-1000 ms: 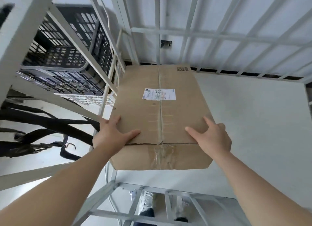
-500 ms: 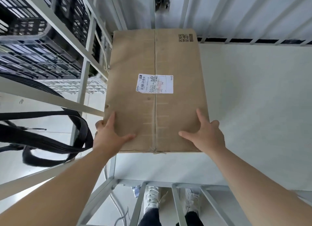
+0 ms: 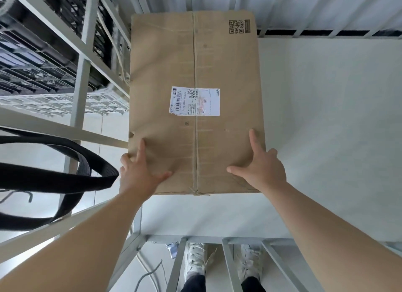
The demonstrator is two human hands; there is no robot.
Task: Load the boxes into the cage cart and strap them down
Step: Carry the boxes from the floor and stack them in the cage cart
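Note:
A long brown cardboard box (image 3: 195,58) with a white shipping label lies lengthwise on the white floor of the cage cart (image 3: 326,128), against the cart's left side and reaching its back bars. My left hand (image 3: 139,174) holds the box's near left corner, thumb and forefinger spread on top and the other fingers curled over the left edge. On the near right corner my right hand (image 3: 263,172) holds the same way, fingers wrapped down the right side. A black strap (image 3: 54,178) hangs in a loop outside the cart's left bars.
White metal bars (image 3: 81,74) form the cart's left side, with a low rail (image 3: 217,240) at the front above my white shoes (image 3: 195,261). Black plastic crates (image 3: 32,52) stand stacked beyond the left bars. The cart floor right of the box is bare.
The box has been lowered flat and pushed farther into the cart toward the back bars. My hands stayed on its near corners. The view tilted down.

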